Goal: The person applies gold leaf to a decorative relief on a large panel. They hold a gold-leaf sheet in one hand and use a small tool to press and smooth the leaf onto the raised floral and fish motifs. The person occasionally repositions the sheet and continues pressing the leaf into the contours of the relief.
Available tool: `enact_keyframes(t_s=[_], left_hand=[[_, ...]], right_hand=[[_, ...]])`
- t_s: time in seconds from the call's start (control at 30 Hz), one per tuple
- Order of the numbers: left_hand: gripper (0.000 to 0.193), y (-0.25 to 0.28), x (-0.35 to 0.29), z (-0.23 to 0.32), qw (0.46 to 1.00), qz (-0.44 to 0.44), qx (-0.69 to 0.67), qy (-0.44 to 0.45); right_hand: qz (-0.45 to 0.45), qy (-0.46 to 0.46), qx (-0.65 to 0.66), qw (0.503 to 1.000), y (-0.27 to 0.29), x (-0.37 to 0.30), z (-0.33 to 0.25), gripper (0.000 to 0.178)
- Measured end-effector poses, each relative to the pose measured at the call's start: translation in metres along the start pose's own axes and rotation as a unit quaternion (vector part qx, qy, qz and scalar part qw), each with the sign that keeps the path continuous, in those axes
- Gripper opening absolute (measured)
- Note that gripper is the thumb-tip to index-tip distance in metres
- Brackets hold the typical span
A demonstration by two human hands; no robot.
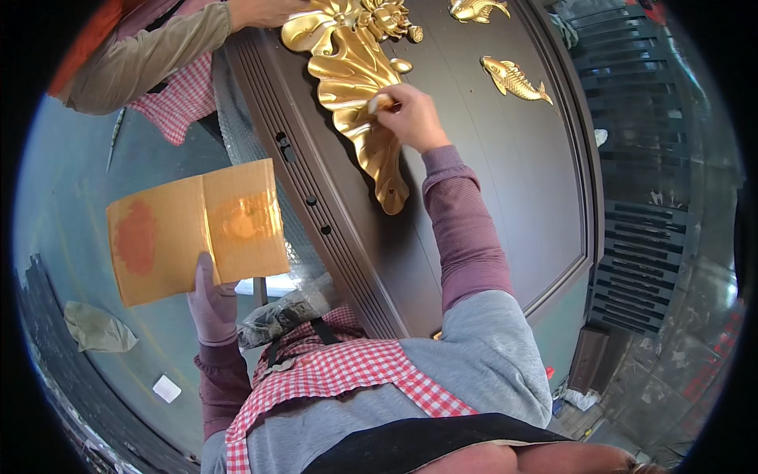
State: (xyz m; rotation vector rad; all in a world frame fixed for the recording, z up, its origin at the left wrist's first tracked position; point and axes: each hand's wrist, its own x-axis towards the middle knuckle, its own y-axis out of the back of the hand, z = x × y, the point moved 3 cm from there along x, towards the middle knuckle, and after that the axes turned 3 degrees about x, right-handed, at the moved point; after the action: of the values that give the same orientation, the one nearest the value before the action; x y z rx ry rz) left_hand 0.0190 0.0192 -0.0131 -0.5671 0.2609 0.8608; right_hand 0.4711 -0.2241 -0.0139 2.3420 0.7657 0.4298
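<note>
In a pale glove, my left hand (213,308) grips the lower edge of a creased piece of cardboard (170,225). The cardboard bears a reddish-brown smear on its left half and a shiny golden patch on its right. My bare right hand (410,117) is closed on a small pale pad (379,103), its exact kind unclear. The pad meets the rippled surface of a gold lotus-leaf relief (359,87). That relief is mounted on a dark brown door panel (482,182). Two gold fish reliefs, one of them whole (515,79), sit to the right.
At upper left a co-worker's hand (264,11) reaches to the top of the gold relief, with a beige sleeve (146,63) behind it. Grooves and cut-outs run along the panel's left edge. Bubble wrap (296,245) lies beneath it. Dark slatted racks (639,261) stand to the right.
</note>
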Motion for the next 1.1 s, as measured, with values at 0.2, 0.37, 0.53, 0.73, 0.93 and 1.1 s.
enact_keyframes(t_s=[0.2, 0.37, 0.53, 0.73, 0.93, 1.1], left_hand=[[0.039, -0.003, -0.004, -0.018, 0.996, 0.003, 0.087, -0.038], [0.039, -0.005, 0.002, -0.004, 0.998, -0.032, -0.055, -0.007], [0.044, 0.007, -0.001, -0.012, 0.978, 0.021, 0.172, -0.118], [0.048, 0.005, -0.007, -0.014, 0.963, 0.033, 0.224, -0.147], [0.042, 0.004, -0.009, 0.0, 0.972, 0.038, 0.2, -0.121], [0.044, 0.002, -0.006, -0.006, 0.978, 0.046, 0.161, -0.124]], right_hand=[[0.035, 0.035, -0.017, 0.999, 0.006, -0.009, -0.01, 0.023], [0.078, 0.01, -0.088, 0.993, 0.006, 0.003, -0.011, 0.026], [-0.018, 0.065, 0.021, 0.997, -0.019, -0.008, -0.027, 0.024], [0.195, -0.048, 0.138, 0.97, 0.019, -0.006, 0.018, 0.027], [0.115, 0.0, -0.049, 0.992, 0.0, -0.002, -0.005, 0.026], [0.023, 0.067, 0.01, 0.997, -0.033, 0.023, -0.032, 0.022]])
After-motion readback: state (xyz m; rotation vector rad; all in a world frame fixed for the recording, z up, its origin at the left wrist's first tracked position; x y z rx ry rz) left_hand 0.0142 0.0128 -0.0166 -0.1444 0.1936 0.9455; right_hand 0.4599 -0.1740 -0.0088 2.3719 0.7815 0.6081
